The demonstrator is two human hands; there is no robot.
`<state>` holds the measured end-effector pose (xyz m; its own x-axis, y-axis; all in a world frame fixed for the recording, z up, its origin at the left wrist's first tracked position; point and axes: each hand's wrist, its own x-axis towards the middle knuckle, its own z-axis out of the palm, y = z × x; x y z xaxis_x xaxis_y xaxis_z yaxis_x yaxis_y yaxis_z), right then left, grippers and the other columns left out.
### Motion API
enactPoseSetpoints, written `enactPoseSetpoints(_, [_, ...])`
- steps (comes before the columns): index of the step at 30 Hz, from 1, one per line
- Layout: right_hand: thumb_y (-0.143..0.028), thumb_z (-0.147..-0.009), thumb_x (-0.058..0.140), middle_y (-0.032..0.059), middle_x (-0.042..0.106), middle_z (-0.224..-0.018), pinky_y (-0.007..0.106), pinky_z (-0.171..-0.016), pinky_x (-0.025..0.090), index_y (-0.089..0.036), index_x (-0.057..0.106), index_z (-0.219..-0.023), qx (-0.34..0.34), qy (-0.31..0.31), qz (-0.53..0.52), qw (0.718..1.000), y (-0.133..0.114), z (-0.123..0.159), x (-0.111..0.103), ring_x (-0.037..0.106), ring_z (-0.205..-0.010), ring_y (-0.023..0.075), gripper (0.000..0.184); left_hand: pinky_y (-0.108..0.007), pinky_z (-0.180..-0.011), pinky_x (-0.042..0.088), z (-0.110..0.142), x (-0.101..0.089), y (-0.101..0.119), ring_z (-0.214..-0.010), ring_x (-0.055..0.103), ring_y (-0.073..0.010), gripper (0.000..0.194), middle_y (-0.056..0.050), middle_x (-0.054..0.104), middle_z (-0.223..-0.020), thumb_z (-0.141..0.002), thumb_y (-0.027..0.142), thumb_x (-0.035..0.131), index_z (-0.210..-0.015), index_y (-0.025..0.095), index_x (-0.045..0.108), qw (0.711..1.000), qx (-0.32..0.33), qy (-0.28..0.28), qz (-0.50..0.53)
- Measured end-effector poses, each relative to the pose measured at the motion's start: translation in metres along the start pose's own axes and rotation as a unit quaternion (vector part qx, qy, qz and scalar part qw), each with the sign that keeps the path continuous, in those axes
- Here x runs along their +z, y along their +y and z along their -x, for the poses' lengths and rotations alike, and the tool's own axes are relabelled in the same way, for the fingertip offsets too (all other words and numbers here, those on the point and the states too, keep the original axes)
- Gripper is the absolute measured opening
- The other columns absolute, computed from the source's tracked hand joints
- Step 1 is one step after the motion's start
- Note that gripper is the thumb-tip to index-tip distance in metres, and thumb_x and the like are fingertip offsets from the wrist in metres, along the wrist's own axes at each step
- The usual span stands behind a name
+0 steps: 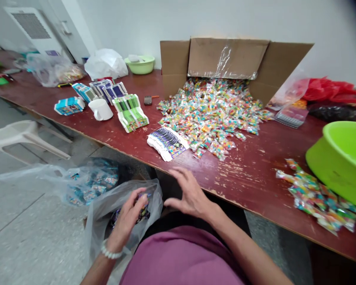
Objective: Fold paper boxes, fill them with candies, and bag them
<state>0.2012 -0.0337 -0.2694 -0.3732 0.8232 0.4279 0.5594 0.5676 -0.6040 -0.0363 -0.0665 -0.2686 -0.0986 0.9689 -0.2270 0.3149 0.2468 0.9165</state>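
My left hand (127, 218), with a pale bead bracelet on the wrist, hovers over a clear plastic bag (97, 215) that holds small dark purple packets (144, 211). Its fingers are slightly bent and apart, and nothing shows in them. By the table's front edge, my right hand (190, 194) is open, thumb spread away from the fingers and palm turned inward. Just beyond it lies a fanned stack of flat purple printed cartons (168, 143). Behind that stack spreads a large heap of small clear-wrapped colourful candies (213, 114), spilling from a cardboard box (228, 59).
Green cartons (131, 113), a white mug (101, 109) and blue cartons (69, 106) stand left on the red table (243, 174). A green basin (341, 162) sits right, beside loose candies (320, 198). A bag of blue packets (91, 184) and a white plastic stool (26, 136) are left below.
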Motion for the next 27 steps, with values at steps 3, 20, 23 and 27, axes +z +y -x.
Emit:
enactPoseSetpoints(3, [-0.029,-0.089,0.062,0.0141,0.06,-0.12,0.044,-0.094,0.048,-0.019,0.052,-0.13,0.08,0.099,0.022,0.992,0.034,-0.002,-0.008,0.058,-0.109,0.0286,0.043,-0.041,-0.089,0.049,-0.014,-0.013,0.003,-0.103,0.06,-0.0273,0.048,-0.009,0.062,-0.115,-0.087,0.053,0.057,-0.124,0.022,0.06,0.973,0.105,0.061,-0.197])
enactPoseSetpoints(20, [-0.018,-0.082,0.058,0.0107,0.07,-0.1,0.043,-0.088,0.05,-0.019,0.066,-0.106,0.142,0.139,-0.012,0.98,0.058,0.0,-0.004,0.063,-0.096,0.0278,0.025,-0.043,-0.09,0.038,-0.138,0.09,0.078,-0.112,0.05,-0.0356,0.043,-0.014,0.058,-0.115,-0.076,0.044,0.075,-0.109,0.02,0.061,0.894,0.218,0.118,-0.373])
enactPoseSetpoints(23, [-0.022,-0.082,0.059,0.0094,0.07,-0.096,0.042,-0.086,0.051,-0.019,0.067,-0.104,0.164,0.15,-0.03,0.975,0.059,0.0,-0.005,0.064,-0.09,0.0262,0.024,-0.039,-0.089,0.04,-0.139,0.088,0.082,-0.105,0.055,-0.0308,0.025,-0.006,0.062,-0.092,-0.075,0.035,0.075,-0.089,0.023,0.059,0.958,0.168,0.101,-0.208])
enactPoseSetpoints(27, [-0.035,-0.089,0.057,0.0105,0.071,-0.102,0.035,-0.071,0.054,-0.018,0.061,-0.118,0.233,0.189,-0.12,0.946,0.055,-0.007,-0.009,0.066,-0.078,0.0209,0.034,-0.03,-0.071,0.045,-0.12,0.082,0.082,-0.076,0.061,-0.0207,0.025,0.001,0.057,-0.071,-0.078,0.04,0.069,-0.079,0.021,0.053,0.983,0.14,0.054,-0.105])
